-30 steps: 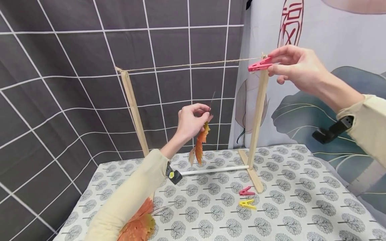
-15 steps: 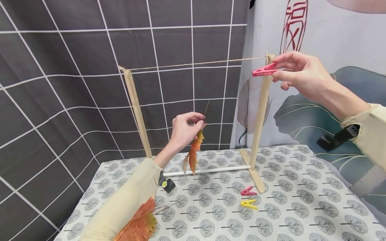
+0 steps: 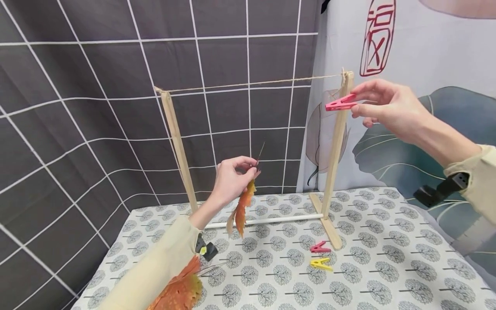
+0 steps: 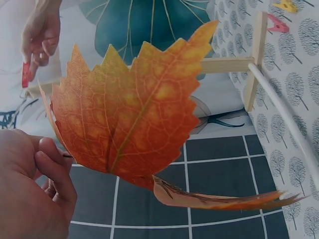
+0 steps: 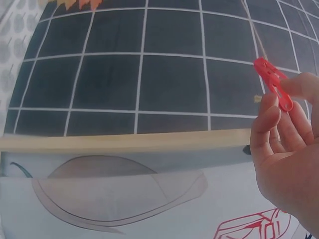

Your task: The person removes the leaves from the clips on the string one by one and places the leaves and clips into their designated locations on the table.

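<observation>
My left hand pinches an orange and yellow artificial maple leaf by its stem, so the leaf hangs below the fingers. The left wrist view shows the leaf broad side on, its lower lobe curling away. At the upper right, my right hand pinches a pink clothespin between thumb and fingers, close to the top of the right wooden post. In the right wrist view the clothespin points toward the twine. The twine runs between the two post tops, above the leaf and apart from it.
A second pink clothespin and a yellow clothespin lie on the tree-print cloth. More orange leaves lie at the front left, partly under the left sleeve. A white rod joins the feet of the wooden frame.
My left hand has moved down and left with the leaf. My right hand, still holding the pink clothespin, has dropped a little and shifted slightly right, below the twine's end.
</observation>
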{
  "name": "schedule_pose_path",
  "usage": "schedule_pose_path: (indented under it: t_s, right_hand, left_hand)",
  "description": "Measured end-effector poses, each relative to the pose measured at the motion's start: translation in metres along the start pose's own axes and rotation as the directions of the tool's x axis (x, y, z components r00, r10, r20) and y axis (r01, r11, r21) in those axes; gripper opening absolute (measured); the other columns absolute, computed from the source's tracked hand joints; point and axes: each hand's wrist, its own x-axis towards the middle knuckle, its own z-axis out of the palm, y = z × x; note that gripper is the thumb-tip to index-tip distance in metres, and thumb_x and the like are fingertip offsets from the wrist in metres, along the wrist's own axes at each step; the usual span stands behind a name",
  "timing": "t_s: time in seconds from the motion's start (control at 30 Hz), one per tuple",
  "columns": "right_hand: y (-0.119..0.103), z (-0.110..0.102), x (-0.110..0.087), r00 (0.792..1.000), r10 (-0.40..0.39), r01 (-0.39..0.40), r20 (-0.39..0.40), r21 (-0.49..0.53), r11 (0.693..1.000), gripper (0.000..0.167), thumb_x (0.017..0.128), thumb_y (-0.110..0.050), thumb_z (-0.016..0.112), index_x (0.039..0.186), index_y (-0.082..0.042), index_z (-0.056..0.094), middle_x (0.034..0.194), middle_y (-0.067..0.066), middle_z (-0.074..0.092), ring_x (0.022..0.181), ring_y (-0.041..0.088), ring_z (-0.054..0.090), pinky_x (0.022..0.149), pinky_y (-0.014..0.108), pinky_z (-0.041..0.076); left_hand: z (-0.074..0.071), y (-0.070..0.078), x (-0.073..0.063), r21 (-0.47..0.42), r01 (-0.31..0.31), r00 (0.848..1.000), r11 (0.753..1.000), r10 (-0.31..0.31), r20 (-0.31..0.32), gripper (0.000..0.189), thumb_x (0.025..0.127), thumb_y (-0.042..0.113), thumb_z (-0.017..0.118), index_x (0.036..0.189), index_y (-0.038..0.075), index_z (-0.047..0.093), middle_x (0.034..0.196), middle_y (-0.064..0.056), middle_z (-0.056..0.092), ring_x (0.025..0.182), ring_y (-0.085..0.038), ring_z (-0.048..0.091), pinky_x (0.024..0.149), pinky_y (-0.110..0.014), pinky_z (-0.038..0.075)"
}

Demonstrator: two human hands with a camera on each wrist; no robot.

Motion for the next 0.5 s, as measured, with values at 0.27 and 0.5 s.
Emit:
schedule_pose_path:
  t_s: [0.27,0.5]
  right_hand:
    - [0.013,0.001,-0.007,0.999,-0.003,0.001,0.033,0.054,0.999,0.032,0.093,0.003,0.066,0.120,-0.013,0.062,0.110,-0.003,0.072,0.082,0.015,0.063,0.059,0.024,0.053]
    - [0.027,0.006,-0.020,0.999,0.008,-0.008,0.052,0.000,1.000,0.033,0.094,0.003,0.064,0.121,-0.014,0.061,0.110,-0.003,0.072,0.077,0.016,0.061,0.059,0.026,0.052]
  left_hand:
    - [-0.007,-0.007,-0.012,0.036,-0.024,1.000,0.999,0.024,-0.001,0.014,0.085,0.005,0.070,0.096,0.009,0.077,0.079,0.000,0.071,0.040,-0.011,0.055,0.040,-0.026,0.047]
    - [-0.017,-0.014,-0.026,0.074,-0.022,1.000,0.997,0.022,0.004,0.014,0.086,0.004,0.071,0.097,0.008,0.077,0.080,0.002,0.072,0.038,-0.011,0.052,0.038,-0.023,0.040]
